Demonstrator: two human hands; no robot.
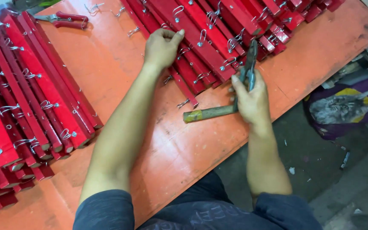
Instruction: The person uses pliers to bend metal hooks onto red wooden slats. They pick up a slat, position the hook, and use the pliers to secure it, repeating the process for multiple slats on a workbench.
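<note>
Clamped: right hand (252, 100) around dark pliers (249, 64), frame centre-right, beside a wooden hammer handle (207, 113). Left hand (162, 47), fingers curled together, pinches a wire hook (165, 28) on a red slat (184, 40), upper centre. Slats: stiff, light, probably best gripped mid-length. Wire: thin, springy, likely sharp-ended. Second red-handled pliers (64, 20), upper left, on orange table (120, 76).

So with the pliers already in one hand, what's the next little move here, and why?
Probably bring the pliers in the right hand across to the wire loop that the left hand pinches on a red bar. The pliers' tips point at the bars but don't yet reach that loop, and the hammer lies idle.
</note>
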